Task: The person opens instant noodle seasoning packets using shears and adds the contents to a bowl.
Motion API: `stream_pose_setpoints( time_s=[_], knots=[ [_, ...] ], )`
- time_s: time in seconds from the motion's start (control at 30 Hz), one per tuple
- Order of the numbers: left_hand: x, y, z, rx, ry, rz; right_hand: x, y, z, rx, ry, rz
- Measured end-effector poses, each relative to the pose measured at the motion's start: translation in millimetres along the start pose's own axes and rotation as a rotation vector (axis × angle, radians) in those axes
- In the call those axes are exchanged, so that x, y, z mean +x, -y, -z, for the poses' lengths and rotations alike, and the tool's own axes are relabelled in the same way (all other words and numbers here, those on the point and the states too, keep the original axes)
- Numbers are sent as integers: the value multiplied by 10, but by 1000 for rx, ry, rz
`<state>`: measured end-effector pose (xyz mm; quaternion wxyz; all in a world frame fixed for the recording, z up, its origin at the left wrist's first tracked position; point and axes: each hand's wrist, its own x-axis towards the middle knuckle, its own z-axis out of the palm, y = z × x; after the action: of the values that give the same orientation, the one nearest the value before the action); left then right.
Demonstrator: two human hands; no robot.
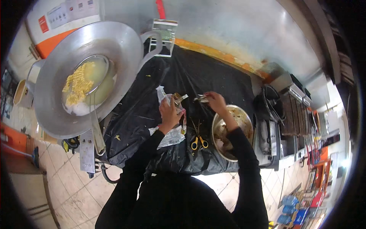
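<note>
My left hand (169, 114) rests on crumpled plastic wrappers (171, 138) at the middle of a table covered with black plastic (137, 120). A small foil sachet (179, 98) lies by its fingertips. My right hand (216, 100) pinches another piece of silvery foil packet (201, 98) above the sheet. Under my right forearm stands a round metal bowl (217, 128) with brown residue inside. Scissors with yellow and black handles (199, 143) lie between the wrappers and the bowl, their blades apart. At the left, a large metal wok (125, 37) holds cloudy liquid and yellow noodles (77, 83), partly in a wire strainer (97, 111).
A clear holder (163, 37) with a red-handled tool (160, 10) stands against the metal back wall. A black container (267, 103) and a stove part (268, 140) are right of the bowl. Noodle crumbs (117, 137) are scattered on the black sheet.
</note>
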<state>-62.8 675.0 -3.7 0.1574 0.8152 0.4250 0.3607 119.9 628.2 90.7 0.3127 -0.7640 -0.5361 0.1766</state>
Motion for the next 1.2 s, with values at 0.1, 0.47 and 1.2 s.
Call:
stream_pose_setpoints(
  time_s=[0.1, 0.47, 1.2],
  knots=[
    [-264, 250, -38, -85, 211, 57, 587, -376, -768, -106, 223, -178],
    [-496, 607, -2, -329, 338, 29, 615, -189, -1479, -65, 491, 11],
    [-1325, 613, 386, 25, 393, -202, -884, -221, -1556, -266, 484, 84]
  ],
)
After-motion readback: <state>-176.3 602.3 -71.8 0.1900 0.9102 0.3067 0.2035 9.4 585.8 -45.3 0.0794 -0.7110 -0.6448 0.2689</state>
